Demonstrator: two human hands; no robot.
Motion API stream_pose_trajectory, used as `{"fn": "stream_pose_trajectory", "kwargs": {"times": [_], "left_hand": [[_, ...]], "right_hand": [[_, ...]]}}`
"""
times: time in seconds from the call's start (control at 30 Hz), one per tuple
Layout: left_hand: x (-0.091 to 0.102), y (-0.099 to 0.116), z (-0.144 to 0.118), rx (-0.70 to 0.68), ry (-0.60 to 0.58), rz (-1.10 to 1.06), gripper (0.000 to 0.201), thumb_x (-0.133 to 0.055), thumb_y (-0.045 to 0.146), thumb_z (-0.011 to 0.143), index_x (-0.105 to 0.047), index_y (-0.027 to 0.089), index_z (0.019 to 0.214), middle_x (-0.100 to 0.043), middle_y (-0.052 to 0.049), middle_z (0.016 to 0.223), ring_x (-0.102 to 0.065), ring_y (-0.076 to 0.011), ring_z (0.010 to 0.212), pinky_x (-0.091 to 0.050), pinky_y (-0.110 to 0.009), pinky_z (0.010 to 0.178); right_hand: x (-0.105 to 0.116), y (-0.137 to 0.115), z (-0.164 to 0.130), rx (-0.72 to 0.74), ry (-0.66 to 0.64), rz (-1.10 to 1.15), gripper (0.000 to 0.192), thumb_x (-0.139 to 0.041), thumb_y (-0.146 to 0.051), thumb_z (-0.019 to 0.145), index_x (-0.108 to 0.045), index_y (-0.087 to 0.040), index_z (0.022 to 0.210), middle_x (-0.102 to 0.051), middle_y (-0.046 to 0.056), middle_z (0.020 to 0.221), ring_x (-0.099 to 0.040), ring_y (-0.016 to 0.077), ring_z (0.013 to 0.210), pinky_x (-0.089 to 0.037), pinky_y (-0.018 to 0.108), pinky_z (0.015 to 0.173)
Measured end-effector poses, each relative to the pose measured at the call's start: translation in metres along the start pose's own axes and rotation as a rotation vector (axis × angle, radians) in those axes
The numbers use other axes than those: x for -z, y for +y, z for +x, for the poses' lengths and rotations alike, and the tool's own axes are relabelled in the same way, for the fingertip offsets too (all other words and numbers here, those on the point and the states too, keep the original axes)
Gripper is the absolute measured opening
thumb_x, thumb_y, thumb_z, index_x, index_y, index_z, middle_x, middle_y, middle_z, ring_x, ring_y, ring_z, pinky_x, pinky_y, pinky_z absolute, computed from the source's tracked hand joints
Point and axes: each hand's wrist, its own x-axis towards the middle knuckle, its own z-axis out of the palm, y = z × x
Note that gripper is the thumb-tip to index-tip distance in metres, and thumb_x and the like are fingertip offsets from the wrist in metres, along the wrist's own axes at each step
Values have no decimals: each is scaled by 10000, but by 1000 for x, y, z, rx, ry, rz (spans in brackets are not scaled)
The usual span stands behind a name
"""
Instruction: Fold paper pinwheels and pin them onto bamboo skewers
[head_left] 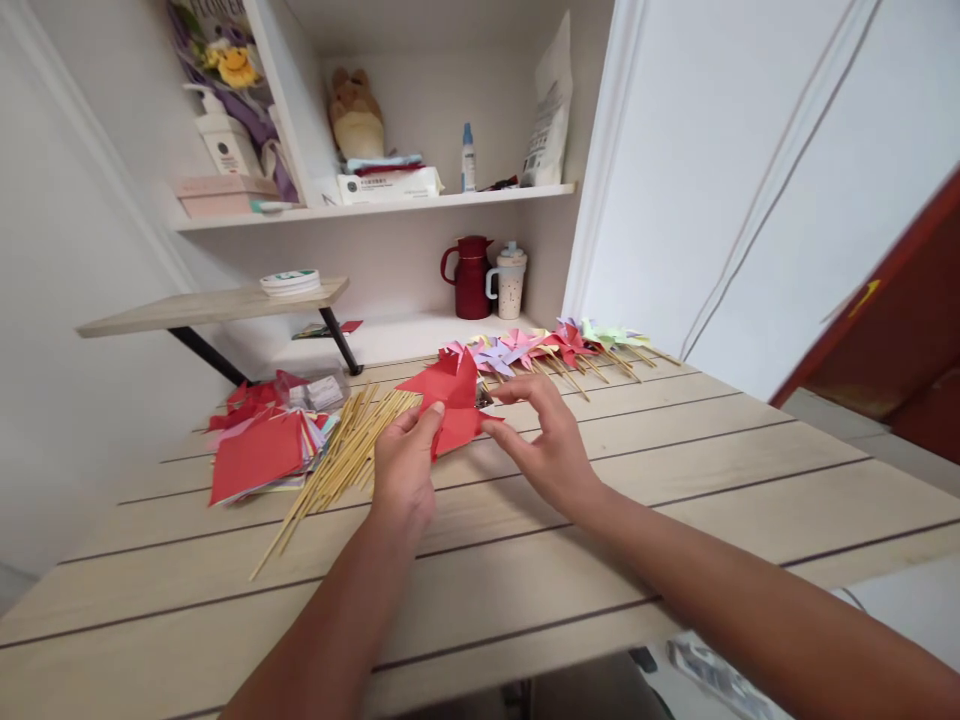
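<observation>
Centrally, red paper piece, partly folded, sits just above the tabletop between both hands. Left hand pinches its lower-left edge between thumb and fingers; right hand has fingers spread, tips on its right corner. Judgement: folding goes best with the left pinch firm as an anchor while the right fingertips press each crease flat against the wood, corners meeting at centre.

At 9 o'clock of the paper, a bundle of wooden sticks; further at 9, a stack of coloured paper squares, red on top. At 1 o'clock, a row of finished pinwheels.

Surface: pale wooden table, planked with dark seams. Beyond at 12, a white shelf recess holds a red jug and a mug.
</observation>
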Motion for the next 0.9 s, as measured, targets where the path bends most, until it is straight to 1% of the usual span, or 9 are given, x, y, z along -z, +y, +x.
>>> {"fn": "stream_pose_trajectory", "kwargs": {"times": [0.07, 0.13, 0.2, 0.3, 0.37, 0.47, 0.57, 0.7, 0.9], "left_hand": [[0, 1, -1, -24, -11, -19, 300, -869, 336, 616, -741, 157, 820, -757, -52, 835, -686, -177, 759, -535, -307, 748], [-1, 1, -2, -48, -21, -27, 299, -866, 341, 624, -732, 156, 816, -749, -41, 817, -678, -169, 753, -525, -295, 743], [-3, 1, -4, -64, -37, -37, 294, -862, 341, 631, -728, 157, 817, -741, -33, 802, -668, -160, 741, -516, -281, 727], [-5, 1, -6, -58, -63, -55, 306, -861, 336, 626, -734, 154, 836, -737, -30, 793, -654, -150, 711, -506, -268, 681], [-6, 0, -7, -47, -78, -54, 309, -858, 332, 625, -741, 152, 847, -738, -32, 792, -649, -147, 700, -501, -263, 662], [-7, -2, -7, -57, -73, -35, 269, -848, 319, 643, -745, 150, 826, -746, -34, 801, -650, -137, 716, -501, -256, 696], [-8, -3, -9, -75, -67, -5, 236, -837, 315, 670, -754, 151, 817, -753, -35, 809, -658, -135, 743, -502, -256, 746], [-10, -2, -11, -89, -53, 17, 199, -828, 307, 686, -755, 165, 803, -754, -25, 813, -664, -136, 753, -510, -264, 768], [-11, -1, -12, -100, -67, 34, 191, -831, 308, 687, -754, 174, 800, -750, -16, 815, -666, -146, 771, -522, -281, 785]], "right_hand": [[-1, -6, -4, 145, -21, -125, 203, -744, -347, 887, -650, -274, 1052, -632, 56, 1035, -602, 258, 1032, -469, 438, 917], [-4, -9, -7, 225, -50, -229, 228, -755, -406, 878, -667, -269, 1038, -623, 61, 1047, -593, 259, 1020, -447, 442, 918], [-8, -9, -10, 253, -84, -303, 238, -754, -432, 875, -680, -259, 1020, -626, 64, 1056, -589, 254, 1002, -427, 437, 908], [-13, -6, -11, 228, -106, -333, 223, -756, -416, 878, -697, -250, 1014, -633, 59, 1036, -588, 242, 972, -407, 426, 884], [-14, -3, -10, 196, -91, -303, 159, -743, -383, 893, -712, -254, 982, -633, 52, 1008, -588, 235, 954, -402, 424, 874], [-13, -3, -6, 120, -74, -210, 86, -718, -337, 910, -726, -261, 871, -632, 47, 965, -590, 235, 940, -407, 433, 879], [-12, -3, -2, -24, -77, -55, 107, -731, -323, 891, -721, -259, 805, -620, 46, 922, -591, 236, 922, -435, 421, 859], [-12, -1, 1, -217, -66, 121, 141, -756, -313, 853, -698, -247, 743, -587, 32, 865, -578, 221, 887, -453, 387, 834], [-12, 4, 3, -372, -49, 245, 210, -790, -361, 802, -668, -241, 679, -592, 17, 853, -564, 214, 895, -433, 381, 874]]}}
